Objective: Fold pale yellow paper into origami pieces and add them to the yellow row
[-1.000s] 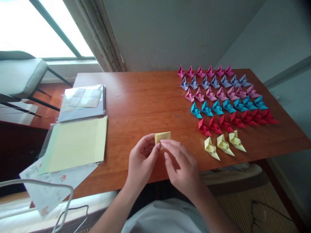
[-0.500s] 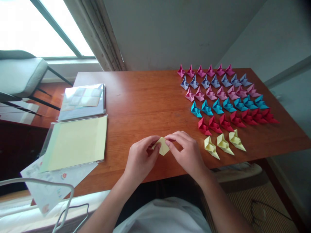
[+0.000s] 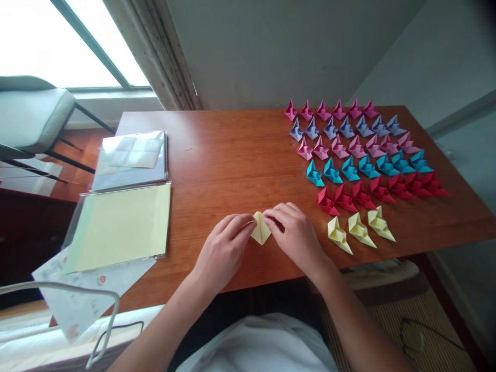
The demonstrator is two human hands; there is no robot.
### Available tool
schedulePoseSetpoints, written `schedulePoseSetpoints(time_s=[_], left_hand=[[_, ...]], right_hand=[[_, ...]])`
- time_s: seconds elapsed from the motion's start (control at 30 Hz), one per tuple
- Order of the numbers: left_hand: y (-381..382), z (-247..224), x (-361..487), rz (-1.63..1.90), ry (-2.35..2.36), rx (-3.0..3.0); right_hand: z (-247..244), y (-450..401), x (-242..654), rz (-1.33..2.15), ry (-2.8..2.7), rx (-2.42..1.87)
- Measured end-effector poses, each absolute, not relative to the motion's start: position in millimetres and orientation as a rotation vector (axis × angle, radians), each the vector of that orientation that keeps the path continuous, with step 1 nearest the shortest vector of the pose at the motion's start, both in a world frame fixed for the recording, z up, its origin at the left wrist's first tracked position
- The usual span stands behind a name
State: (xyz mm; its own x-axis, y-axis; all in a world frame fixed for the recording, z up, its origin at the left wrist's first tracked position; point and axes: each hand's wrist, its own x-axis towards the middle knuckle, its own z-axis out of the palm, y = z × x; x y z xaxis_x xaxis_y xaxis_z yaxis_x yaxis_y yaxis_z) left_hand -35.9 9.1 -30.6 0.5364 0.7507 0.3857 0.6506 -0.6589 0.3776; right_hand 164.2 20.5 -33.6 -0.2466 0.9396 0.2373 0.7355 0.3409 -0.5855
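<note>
A small piece of folded pale yellow paper (image 3: 261, 229), diamond-shaped with a crease down its middle, is between my hands near the front edge of the table. My left hand (image 3: 228, 243) pinches its left corner between thumb and fingers. At the right corner, my right hand (image 3: 294, 235) grips the paper the same way. To the right of my right hand stand several pale yellow folded paper boats (image 3: 361, 230) in a short row. Behind them is a row of red paper boats (image 3: 362, 196).
Further back on the wooden table (image 3: 225, 150) are rows of turquoise boats (image 3: 349, 168), pink boats (image 3: 356, 148), lilac boats (image 3: 346, 127) and magenta boats (image 3: 323, 110). At left lie a pack of yellow paper (image 3: 124, 227), a second pack (image 3: 132, 178) and a printed sheet (image 3: 93, 294). A white cable (image 3: 77, 289) crosses the lower left.
The folded paper has risen slightly in view and shows its centre crease more plainly. My left fingers have shifted over its left corner, now with the back of the hand upward.
</note>
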Motion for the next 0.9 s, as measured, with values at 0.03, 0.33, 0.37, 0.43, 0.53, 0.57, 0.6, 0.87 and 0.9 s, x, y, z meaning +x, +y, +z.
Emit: schedulePoseSetpoints(time_s=[0.03,0.33,0.37,0.43,0.53,0.57,0.6,0.87,0.9], left_hand=[[9.8,-32.0,-36.3,0.776,1.17,2.6],[10.6,-34.2,-36.5,0.693,1.131,2.711],[10.5,-34.0,-36.5,0.682,1.129,2.731],[10.5,-33.4,-36.5,0.658,1.123,2.76],[11.3,-32.3,-36.3,0.635,1.114,2.762],[11.6,-31.9,-36.3,0.633,1.113,2.758],[11.9,-31.4,-36.2,0.631,1.11,2.757],[15.4,-28.3,-36.7,0.563,1.079,2.735],[16.1,-27.9,-36.8,0.574,1.074,2.72]], right_hand=[[-33.7,20.7,164.3,0.479,-2.065,-1.457],[-32.6,22.2,163.0,0.422,-2.108,-1.454],[-32.5,22.0,162.9,0.419,-2.109,-1.453],[-31.8,20.3,163.7,0.413,-2.121,-1.446],[-29.6,14.0,168.6,0.421,-2.169,-1.395],[-28.5,11.1,171.2,0.426,-2.193,-1.367],[-27.2,8.2,174.1,0.433,-2.221,-1.34],[-15.6,-0.3,185.5,0.349,-2.429,-1.288],[-15.1,1.0,184.7,0.326,-2.447,-1.287]])
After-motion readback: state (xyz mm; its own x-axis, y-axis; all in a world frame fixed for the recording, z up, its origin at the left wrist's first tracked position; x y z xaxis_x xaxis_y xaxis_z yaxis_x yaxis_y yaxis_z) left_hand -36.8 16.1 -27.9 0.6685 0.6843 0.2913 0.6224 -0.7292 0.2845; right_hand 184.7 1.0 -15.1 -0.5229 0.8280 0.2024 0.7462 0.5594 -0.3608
